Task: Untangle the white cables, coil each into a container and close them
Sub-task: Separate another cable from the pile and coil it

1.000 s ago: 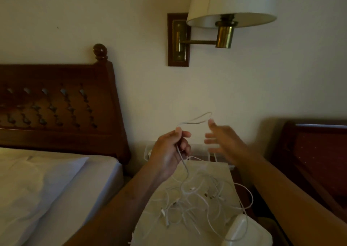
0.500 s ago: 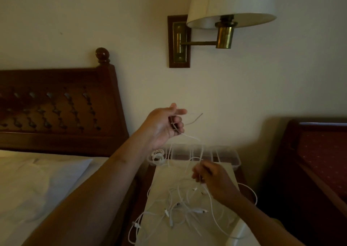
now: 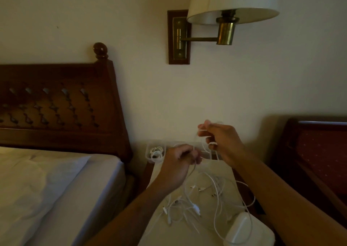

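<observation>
Both hands now grip one thin white cable, fingers curled round it: right hand raised, left hand lowered, probably separating it from the tangled white cables.

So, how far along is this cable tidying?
Done: one coiled cable sits in the leftmost container. In hand: left hand and right hand both grip a second cable. Left: the tangle on the table, and apparently closing the containers.
</observation>
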